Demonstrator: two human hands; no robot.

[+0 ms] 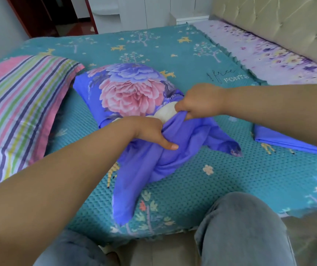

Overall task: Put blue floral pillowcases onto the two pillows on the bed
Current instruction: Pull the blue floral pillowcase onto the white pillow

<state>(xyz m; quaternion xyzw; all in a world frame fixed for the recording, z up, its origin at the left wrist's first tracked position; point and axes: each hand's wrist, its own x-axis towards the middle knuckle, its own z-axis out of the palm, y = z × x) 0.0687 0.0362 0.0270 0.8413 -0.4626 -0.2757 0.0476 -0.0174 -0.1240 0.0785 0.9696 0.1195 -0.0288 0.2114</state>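
The blue floral pillowcase [134, 93] is lying mid-bed on the teal bedspread [230, 179], already covering most of a white pillow [165, 113], whose bare end is showing at the open mouth. The left hand [150, 131] is gripping bunched fabric at that mouth, fingers curled into the cloth with one finger extended along it. The right hand [198, 101] is pinching the opposite edge of the opening, fist closed on the fabric. Loose cloth is trailing toward the bed's near edge. A striped pillow [19, 112] is lying to the left, just beside the cased one. A second folded blue pillowcase [280, 139] is resting under the right forearm.
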